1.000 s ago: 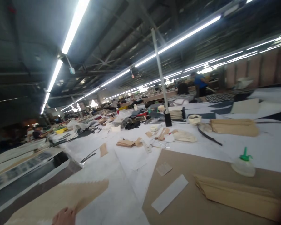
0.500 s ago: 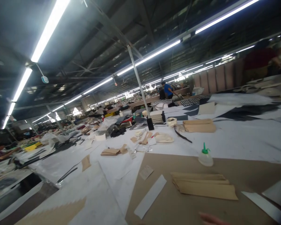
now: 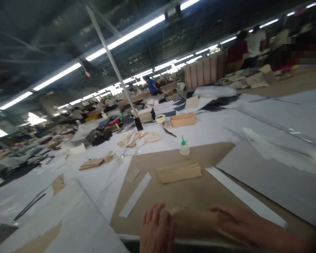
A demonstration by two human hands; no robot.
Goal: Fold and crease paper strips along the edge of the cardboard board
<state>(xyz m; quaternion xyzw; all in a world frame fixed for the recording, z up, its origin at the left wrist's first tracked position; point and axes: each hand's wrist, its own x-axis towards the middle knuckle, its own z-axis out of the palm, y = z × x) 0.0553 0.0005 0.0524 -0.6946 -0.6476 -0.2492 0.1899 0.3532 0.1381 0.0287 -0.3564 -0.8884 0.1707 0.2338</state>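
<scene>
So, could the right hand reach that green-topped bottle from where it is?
Probably, with a stretch: the bottle stands beyond a low tan stack, which the right hand could pass over; nothing tall stands between.

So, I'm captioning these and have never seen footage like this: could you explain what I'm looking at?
There is no machine here, only a person's two bare hands. One camera, worn on that person's head, takes every picture, looking forward and down, so the hands come in from the bottom. The left hand and right hand are at opposite ends of a tan piece; blur hides how firmly either grips it. Beyond them, on a brown sheet, lie a folded tan bundle and a pale strip. A squeeze bottle with a green nozzle stands near the sheet's far edge. In the background, a person in blue is among others.
</scene>
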